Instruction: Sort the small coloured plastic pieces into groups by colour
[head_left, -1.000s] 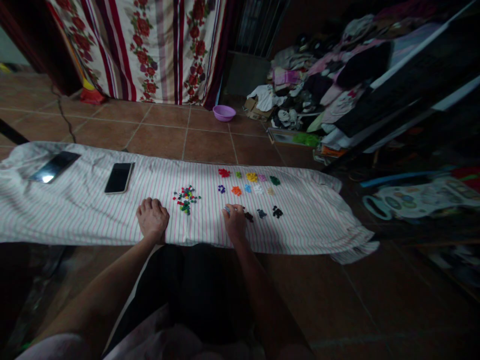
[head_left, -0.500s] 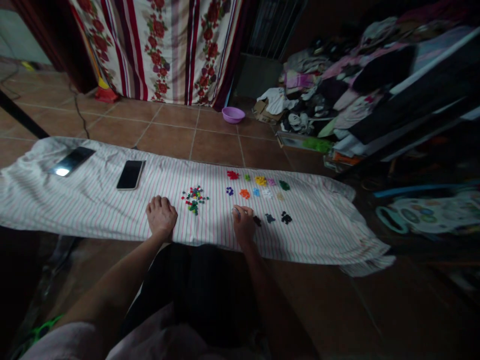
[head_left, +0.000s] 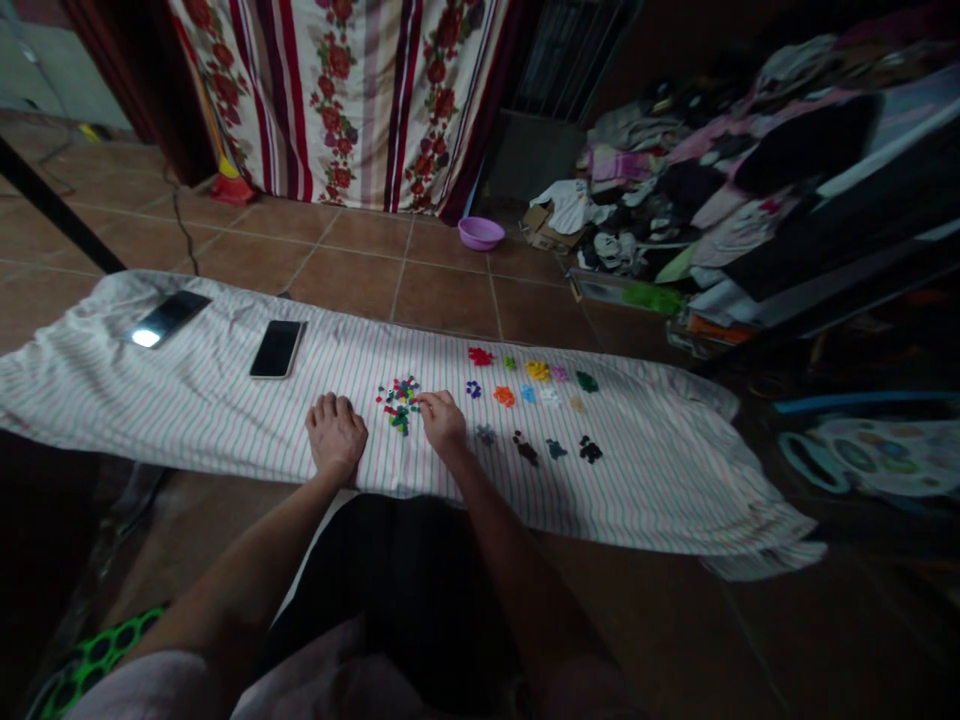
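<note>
On a striped cloth lies a mixed heap of tiny coloured pieces, too small to name, mostly green and red. My right hand is at the heap's right edge, thumb and fingertips pinched together; what they hold, if anything, is too small to see. To the left of the heap, my left hand rests palm down on the cloth, fingers laid out and holding nothing. Sorted piles lie to the right, among them red, yellow, orange, grey, brown and black.
Two phones, one dark and one with a bright reflection, lie on the cloth's left part. Beyond it, a purple basin stands on the tiled floor. Piled clothes fill the back right, beside a floral curtain.
My right hand has moved left from beside the sorted piles to the mixed heap, uncovering the grey pile. My left hand stays on the cloth. The whole view has shifted slightly.
</note>
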